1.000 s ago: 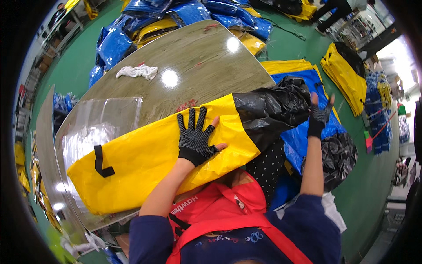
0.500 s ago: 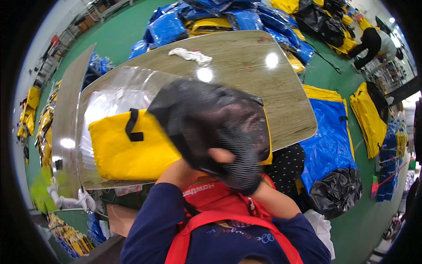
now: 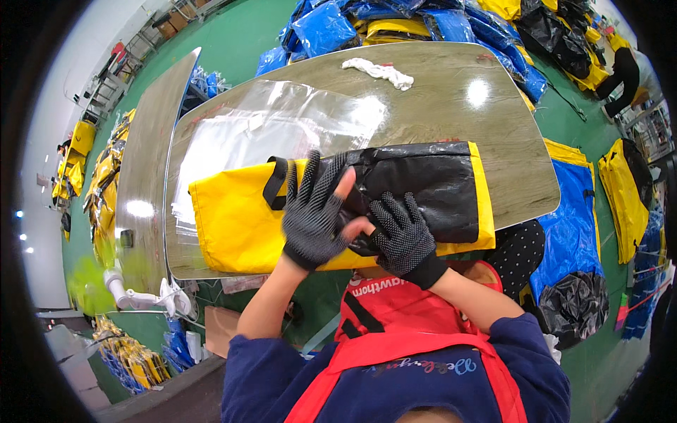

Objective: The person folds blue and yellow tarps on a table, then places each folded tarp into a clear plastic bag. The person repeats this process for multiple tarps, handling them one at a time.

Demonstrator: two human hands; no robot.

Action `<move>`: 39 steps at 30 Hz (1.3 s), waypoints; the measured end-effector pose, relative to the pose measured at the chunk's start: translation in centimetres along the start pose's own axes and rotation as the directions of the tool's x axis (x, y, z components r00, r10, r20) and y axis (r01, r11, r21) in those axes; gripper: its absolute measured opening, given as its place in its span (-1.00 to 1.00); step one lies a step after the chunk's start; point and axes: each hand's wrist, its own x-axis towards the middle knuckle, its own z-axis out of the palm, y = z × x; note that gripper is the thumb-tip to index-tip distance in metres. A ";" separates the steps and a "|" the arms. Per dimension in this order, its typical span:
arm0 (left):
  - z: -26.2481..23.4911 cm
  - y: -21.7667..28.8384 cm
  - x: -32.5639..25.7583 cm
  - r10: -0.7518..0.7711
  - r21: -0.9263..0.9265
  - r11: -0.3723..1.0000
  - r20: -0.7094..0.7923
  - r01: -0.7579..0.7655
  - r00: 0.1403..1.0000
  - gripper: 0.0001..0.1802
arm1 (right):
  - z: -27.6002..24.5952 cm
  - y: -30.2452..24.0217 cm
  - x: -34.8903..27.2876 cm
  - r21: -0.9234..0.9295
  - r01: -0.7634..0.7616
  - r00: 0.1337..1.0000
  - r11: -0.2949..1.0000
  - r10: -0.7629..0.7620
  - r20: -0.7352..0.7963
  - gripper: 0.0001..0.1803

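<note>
A long yellow bag [image 3: 233, 222] with a black strap lies across the near edge of the wooden table [image 3: 437, 106]. Its right half is folded over, showing a black panel [image 3: 423, 187]. My left hand [image 3: 314, 211], in a black dotted glove, lies flat with fingers spread on the bag where yellow meets black. My right hand [image 3: 402, 236], gloved the same, presses flat on the lower edge of the black panel, just right of the left hand. A clear plastic sheet [image 3: 268, 130] lies under and behind the bag.
A white rag [image 3: 377, 70] lies at the table's far side. Heaps of blue, yellow and black bags [image 3: 395, 17] cover the green floor beyond and to the right [image 3: 620, 190]. A second table [image 3: 144, 176] stands to the left.
The black end of the bag, lifted up in front of me half a second ago, now lies folded flat on the yellow bag. Both hands have come down onto it.
</note>
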 end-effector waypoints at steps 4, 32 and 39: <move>11.3 -6.2 -5.0 -0.147 -0.109 0.982 0.096 0.157 0.984 -0.23 | -2.9 -1.9 4.5 0.216 -0.124 0.946 0.969 0.050 0.321 -0.44; 17.4 4.2 7.6 -0.406 -0.786 0.357 0.357 0.505 0.842 -0.44 | 7.2 -1.0 1.3 0.072 -0.089 0.995 0.993 0.085 0.061 -0.58; 19.0 11.0 12.9 -0.159 -0.494 0.559 0.725 0.666 0.671 -0.22 | 8.2 -0.2 -1.6 0.158 -0.047 0.997 0.986 0.036 0.072 -0.57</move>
